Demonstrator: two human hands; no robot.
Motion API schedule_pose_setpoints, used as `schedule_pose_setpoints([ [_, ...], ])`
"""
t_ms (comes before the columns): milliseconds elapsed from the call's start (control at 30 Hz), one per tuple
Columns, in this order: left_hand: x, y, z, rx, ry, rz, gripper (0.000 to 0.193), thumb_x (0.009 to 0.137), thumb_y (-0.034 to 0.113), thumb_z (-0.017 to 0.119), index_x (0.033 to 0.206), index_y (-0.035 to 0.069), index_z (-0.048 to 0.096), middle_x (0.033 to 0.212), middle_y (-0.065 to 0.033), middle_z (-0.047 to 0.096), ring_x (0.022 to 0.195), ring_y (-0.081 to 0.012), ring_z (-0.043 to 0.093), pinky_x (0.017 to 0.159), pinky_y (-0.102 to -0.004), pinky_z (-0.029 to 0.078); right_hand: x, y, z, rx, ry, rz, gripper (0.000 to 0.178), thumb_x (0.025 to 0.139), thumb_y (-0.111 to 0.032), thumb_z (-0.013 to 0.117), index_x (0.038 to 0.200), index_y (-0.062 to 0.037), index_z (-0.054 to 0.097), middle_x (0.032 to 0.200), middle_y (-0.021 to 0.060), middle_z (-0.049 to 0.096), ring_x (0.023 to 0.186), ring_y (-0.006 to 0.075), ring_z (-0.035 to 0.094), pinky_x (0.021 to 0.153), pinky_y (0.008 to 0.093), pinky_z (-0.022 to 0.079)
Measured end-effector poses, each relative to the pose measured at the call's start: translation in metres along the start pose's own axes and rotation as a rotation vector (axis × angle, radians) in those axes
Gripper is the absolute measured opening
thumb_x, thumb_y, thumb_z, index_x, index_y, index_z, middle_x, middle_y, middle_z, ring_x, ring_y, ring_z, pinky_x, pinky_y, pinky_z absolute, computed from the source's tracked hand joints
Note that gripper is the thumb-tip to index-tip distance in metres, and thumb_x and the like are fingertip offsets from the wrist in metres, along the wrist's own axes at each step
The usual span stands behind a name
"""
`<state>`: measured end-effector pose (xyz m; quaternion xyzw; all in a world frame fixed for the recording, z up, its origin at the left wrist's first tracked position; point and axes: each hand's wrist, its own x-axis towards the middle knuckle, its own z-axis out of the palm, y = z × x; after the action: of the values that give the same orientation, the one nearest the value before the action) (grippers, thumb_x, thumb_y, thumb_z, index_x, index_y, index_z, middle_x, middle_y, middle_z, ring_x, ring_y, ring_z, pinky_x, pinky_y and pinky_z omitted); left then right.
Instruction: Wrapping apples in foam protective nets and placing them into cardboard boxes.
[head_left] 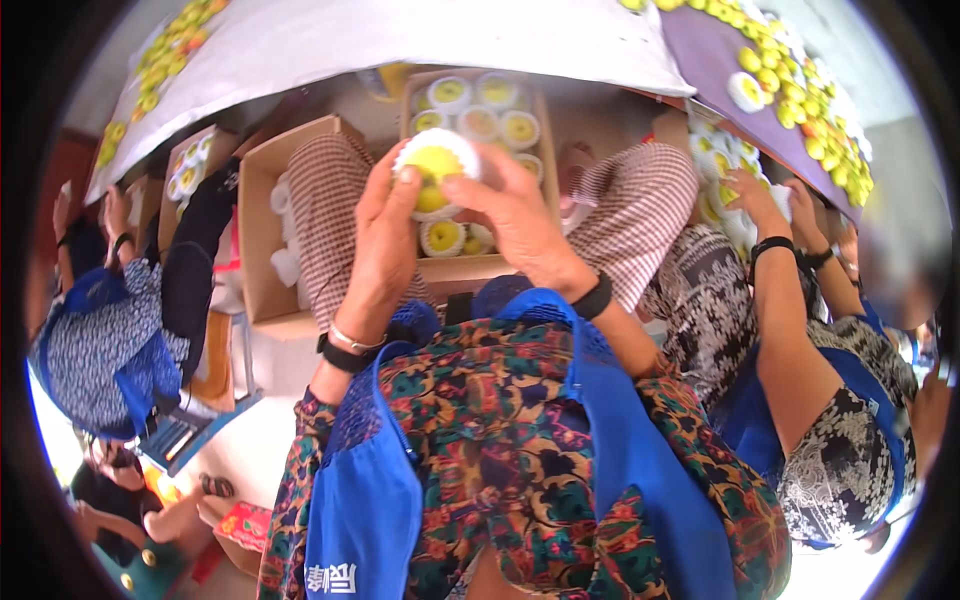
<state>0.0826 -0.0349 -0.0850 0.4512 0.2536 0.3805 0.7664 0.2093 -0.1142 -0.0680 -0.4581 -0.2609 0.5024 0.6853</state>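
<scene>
A yellow-green fruit in white foam netting is gripped between the fingers of the left hand and right hand, above an open carton; it is judged light, firm yet easily bruised, best cupped by its netted sides; downward room is bounded by carton walls, sideways by knees, forward by the white-covered surface.

I watch through one head-worn fisheye | facing steeply down | left hand and right hand close | table farther, along upper rim
</scene>
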Motion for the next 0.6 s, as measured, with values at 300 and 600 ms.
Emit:
schedule_pose_setpoints([
  [300,-0.006,0.012,-0.007,-0.017,0.093,-0.021,0.052,0.106,0.033,0.042,0.140,-0.006,0.043,0.131,-0.0137,0.057,0.123,-0.0218,0.053,0.106,-0.0345,0.042,0.008,0.017,-0.007,0.137,-0.062,0.061,0.055,0.087,-0.021,0.072,0.134,-0.0015,0.051,0.117,0.0056,0.063,0.100,0.0123,0.062,0.079,0.0247,0.053],
  [600,-0.012,0.006,-0.019,0.316,-0.047,-0.027,0.045,0.100,0.030,0.057,0.135,0.002,0.050,0.126,-0.0098,0.059,0.116,-0.0185,0.057,0.097,-0.0330,0.048,0.001,0.014,-0.012,-0.204,-0.085,-0.011,0.055,0.085,-0.022,0.075,0.129,0.0020,0.053,0.116,0.0096,0.063,0.104,0.0160,0.061,0.091,0.0302,0.049],
])
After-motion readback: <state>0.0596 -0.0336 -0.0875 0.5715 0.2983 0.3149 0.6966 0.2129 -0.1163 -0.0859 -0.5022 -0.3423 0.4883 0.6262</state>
